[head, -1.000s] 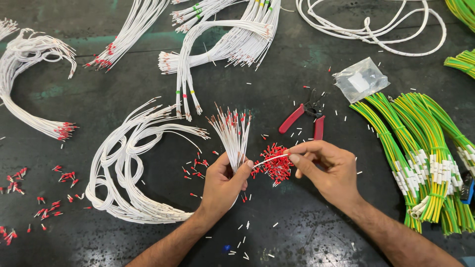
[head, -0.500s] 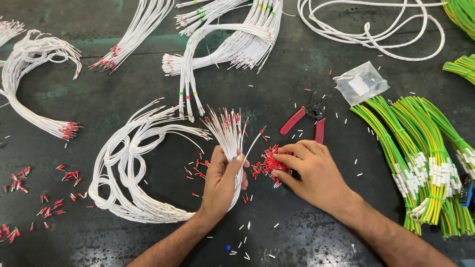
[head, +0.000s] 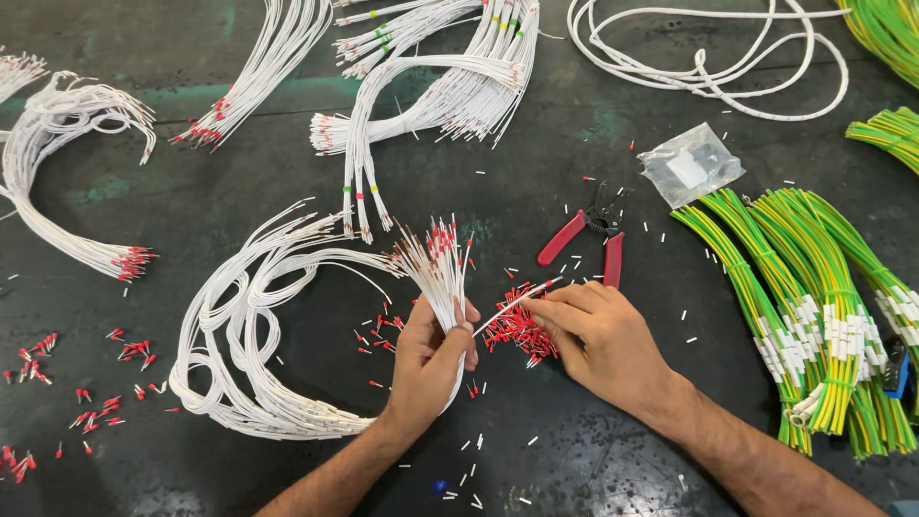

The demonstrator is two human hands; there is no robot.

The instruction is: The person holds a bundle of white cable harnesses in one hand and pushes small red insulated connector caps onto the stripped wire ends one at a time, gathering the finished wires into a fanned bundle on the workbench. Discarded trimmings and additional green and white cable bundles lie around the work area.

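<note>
Brightness: even and fairly bright across the whole frame.
Light source: diffuse, from overhead; no lamp in view.
Shadows: soft and short, close under the left hand and right hand.
Glare: dull sheen on the dark tabletop, upper left and bottom centre; the clear plastic bag glints.
Focus: sharp at centre.
Edges: slight wide-angle bending and softness toward the corners.
</note>
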